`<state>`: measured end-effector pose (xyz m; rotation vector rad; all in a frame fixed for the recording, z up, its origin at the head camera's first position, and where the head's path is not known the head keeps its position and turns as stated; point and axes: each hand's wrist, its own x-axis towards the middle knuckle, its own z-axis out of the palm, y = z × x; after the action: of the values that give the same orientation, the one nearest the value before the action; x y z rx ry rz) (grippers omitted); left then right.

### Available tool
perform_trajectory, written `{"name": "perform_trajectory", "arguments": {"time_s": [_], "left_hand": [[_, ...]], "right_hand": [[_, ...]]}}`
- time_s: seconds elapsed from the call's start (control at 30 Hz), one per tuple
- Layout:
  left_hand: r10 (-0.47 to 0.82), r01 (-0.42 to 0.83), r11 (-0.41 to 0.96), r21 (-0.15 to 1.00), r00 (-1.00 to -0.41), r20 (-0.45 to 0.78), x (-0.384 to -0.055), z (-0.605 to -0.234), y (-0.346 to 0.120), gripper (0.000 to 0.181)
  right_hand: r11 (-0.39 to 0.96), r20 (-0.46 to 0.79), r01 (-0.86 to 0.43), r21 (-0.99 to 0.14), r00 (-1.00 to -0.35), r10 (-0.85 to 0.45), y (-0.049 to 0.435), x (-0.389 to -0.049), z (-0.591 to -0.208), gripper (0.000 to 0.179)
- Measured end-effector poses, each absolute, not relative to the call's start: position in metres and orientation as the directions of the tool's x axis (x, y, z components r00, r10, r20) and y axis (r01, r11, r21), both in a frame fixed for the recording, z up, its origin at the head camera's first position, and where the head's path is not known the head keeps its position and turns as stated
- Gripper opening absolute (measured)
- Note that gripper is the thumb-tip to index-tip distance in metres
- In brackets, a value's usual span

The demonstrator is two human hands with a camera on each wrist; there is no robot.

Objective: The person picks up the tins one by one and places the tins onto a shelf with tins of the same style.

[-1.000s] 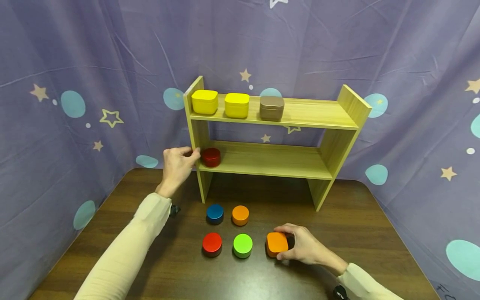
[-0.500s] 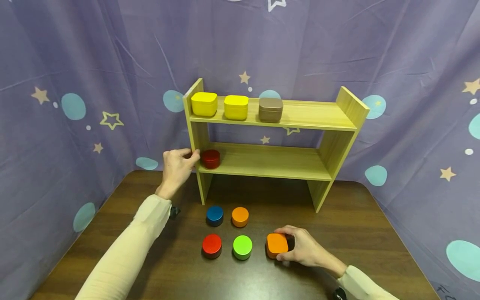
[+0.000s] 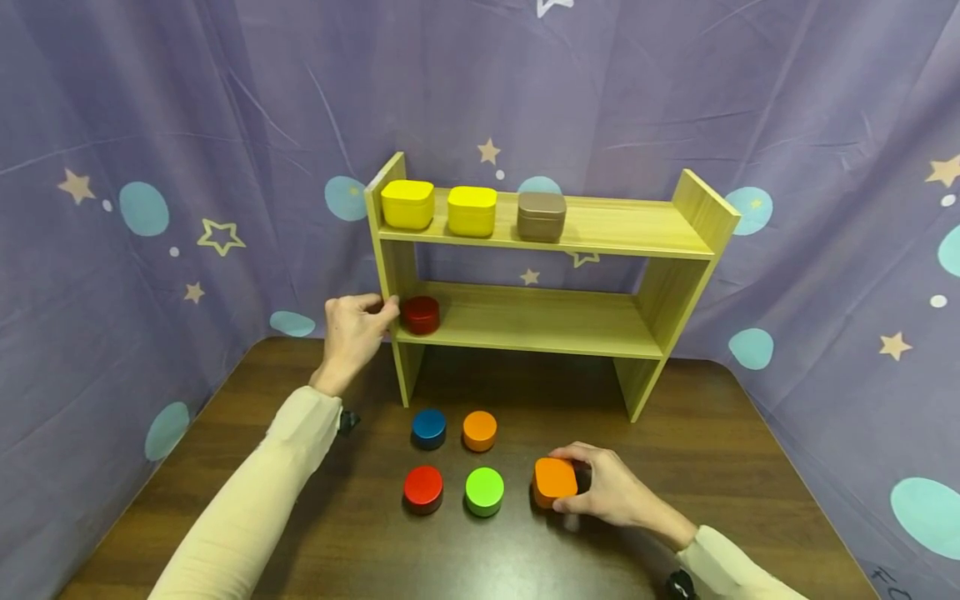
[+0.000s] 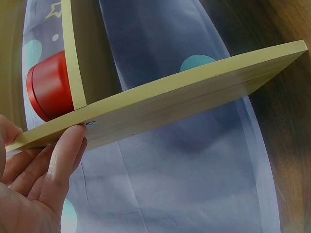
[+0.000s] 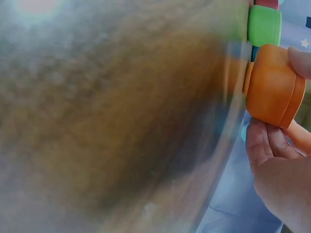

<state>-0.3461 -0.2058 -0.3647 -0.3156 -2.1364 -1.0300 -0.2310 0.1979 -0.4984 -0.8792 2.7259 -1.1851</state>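
My left hand (image 3: 352,333) grips the left side panel of a light wooden shelf (image 3: 540,321), thumb at its front edge and fingers against the outer face, as the left wrist view also shows. Just inside that panel, a dark red round tin (image 3: 422,316) sits on the lower board. My right hand (image 3: 611,492) pinches an orange rounded-square tin (image 3: 555,482) between thumb and fingers, and the tin looks slightly raised from the table. To its left stand a green round tin (image 3: 484,492), a red one (image 3: 423,489), an orange one (image 3: 479,431) and a blue one (image 3: 429,428).
On the upper board are two yellow square tins, the left one (image 3: 408,204) by the side panel and the other (image 3: 472,211) beside it, then a grey-brown one (image 3: 541,217). A patterned purple curtain (image 3: 262,208) hangs behind the brown table (image 3: 697,442).
Held in my right hand, the orange square tin has risen a little since half a second ago. My left hand keeps its grip on the shelf panel.
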Motion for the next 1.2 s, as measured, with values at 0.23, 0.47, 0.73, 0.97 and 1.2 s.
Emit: {"name": "perform_trajectory", "arguments": {"time_s": [0.23,0.47,0.73,0.97,1.2], "left_hand": [[-0.088,0.503,0.639,0.582,-0.704,0.705,-0.346,-0.364,-0.206,0.043],[-0.091,0.508,0.630,0.587,-0.703,0.705,-0.347,-0.365,-0.206,0.043],[-0.086,0.513,0.634,0.580,-0.698,0.711,-0.347,-0.365,-0.206,0.043],[-0.088,0.519,0.639,0.568,-0.684,0.724,-0.349,-0.366,-0.206,0.047],[-0.095,0.525,0.640,0.561,-0.671,0.736,-0.348,-0.366,-0.206,0.047]], "right_hand": [[0.527,0.202,-0.480,-0.701,-0.843,-0.499,0.198,-0.231,-0.491,0.059],[0.518,0.256,-0.532,-0.670,-0.821,-0.511,0.200,-0.234,-0.479,0.057],[0.538,0.277,-0.538,-0.649,-0.826,-0.491,0.204,-0.237,-0.465,0.056],[0.540,0.287,-0.543,-0.643,-0.825,-0.487,0.206,-0.238,-0.455,0.056],[0.524,0.336,-0.569,-0.634,-0.813,-0.476,0.205,-0.241,-0.444,0.054]]}}
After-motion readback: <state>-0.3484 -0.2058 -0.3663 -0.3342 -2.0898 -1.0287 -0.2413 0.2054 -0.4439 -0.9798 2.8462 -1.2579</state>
